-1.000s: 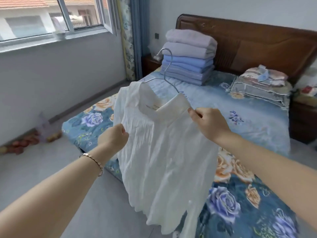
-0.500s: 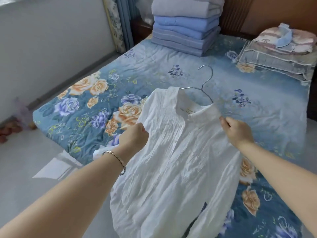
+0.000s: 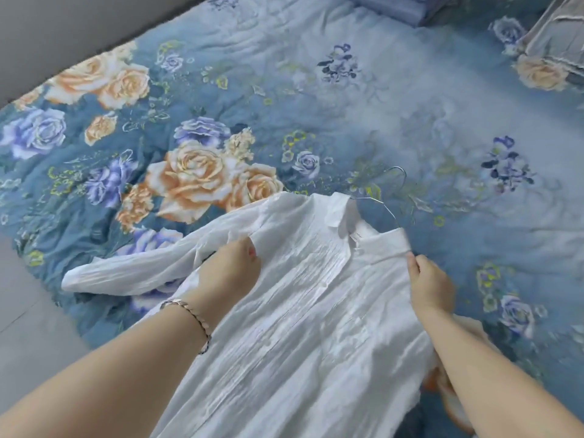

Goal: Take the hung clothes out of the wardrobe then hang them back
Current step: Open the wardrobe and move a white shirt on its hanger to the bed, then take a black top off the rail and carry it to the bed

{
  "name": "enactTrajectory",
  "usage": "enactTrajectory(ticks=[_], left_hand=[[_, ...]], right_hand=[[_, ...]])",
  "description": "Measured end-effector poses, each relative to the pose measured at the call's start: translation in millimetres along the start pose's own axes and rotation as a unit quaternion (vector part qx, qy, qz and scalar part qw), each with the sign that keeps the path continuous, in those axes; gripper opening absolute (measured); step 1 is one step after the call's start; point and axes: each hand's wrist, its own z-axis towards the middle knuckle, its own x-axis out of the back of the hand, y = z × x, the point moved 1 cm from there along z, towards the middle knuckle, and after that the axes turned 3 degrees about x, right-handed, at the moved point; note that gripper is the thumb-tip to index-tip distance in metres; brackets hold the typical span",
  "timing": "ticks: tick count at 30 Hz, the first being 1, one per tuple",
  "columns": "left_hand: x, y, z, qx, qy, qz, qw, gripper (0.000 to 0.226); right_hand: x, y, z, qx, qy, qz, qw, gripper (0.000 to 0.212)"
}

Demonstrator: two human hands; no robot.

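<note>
A home bedroom: floral quilt (image 3: 221, 128) spread over a bed, folded bedding (image 3: 556, 36)

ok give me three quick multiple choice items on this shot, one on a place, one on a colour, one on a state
1. Where does the hanger hook lie?
A) over the bed
B) over the floor
C) on a rail

2. What colour is the shirt?
A) red
B) white
C) black

3. The shirt is:
A) folded in a pile
B) rolled up
C) on the hanger

Key: 1 A, the floral bed shows behind the hook; 2 B, its cloth is plain white; 3 C, the wire runs into its collar.
</note>
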Motion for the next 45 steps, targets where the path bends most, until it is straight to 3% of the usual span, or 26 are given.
enactTrajectory(ticks=[3, 6, 10, 13, 15, 19, 26, 29, 32, 37, 41, 45], left_hand=[[-19, 5, 17, 0.013, -0.017, 0.005, 1.000, 0.018], [-26, 10, 22, 0.014, -0.036, 0.012, 0.999, 0.019], [-15, 6, 18, 0.017, -0.072, 0.038, 0.997, 0.022], [13, -5, 6, 0.017, -0.110, 0.056, 0.992, 0.020], [40, -17, -9, 0.031, -0.082, 0.053, 0.995, 0.019], [108, -63, -53, 0.086, -0.012, -0.018, 0.996, 0.018], [232, -192, -196, 0.196, 0.140, -0.067, 0.968, 0.021], [265, -258, -282, 0.257, 0.190, -0.094, 0.943, 0.022], [286, -325, -386, 0.310, 0.246, -0.103, 0.913, 0.017], [305, -427, -593, 0.404, 0.313, -0.098, 0.854, 0.013], [300, -488, -751, 0.507, 0.362, -0.090, 0.777, 0.012], [274, -528, -900, 0.618, 0.391, -0.085, 0.677, 0.022]], right_hand=[[-19, 11, 25, -0.103, 0.010, 0.007, 0.995, 0.030], [-24, 7, 36, -0.182, -0.014, -0.016, 0.983, 0.041], [-25, -41, 31, -0.018, -0.180, -0.037, 0.983, 0.026], [-8, -112, 11, 0.096, -0.361, -0.062, 0.926, 0.022], [11, -167, -5, 0.175, -0.408, -0.095, 0.891, 0.026], [62, -278, -58, 0.335, -0.416, -0.154, 0.831, 0.023], [168, -443, -229, 0.569, -0.324, -0.203, 0.728, 0.025], [210, -495, -334, 0.642, -0.272, -0.218, 0.683, 0.020], [241, -533, -446, 0.711, -0.232, -0.201, 0.633, 0.031], [302, -564, -656, 0.798, -0.226, -0.185, 0.527, 0.026], [341, -563, -813, 0.871, -0.201, -0.183, 0.410, 0.034], [366, -544, -956, 0.900, -0.251, -0.130, 0.333, 0.035]])
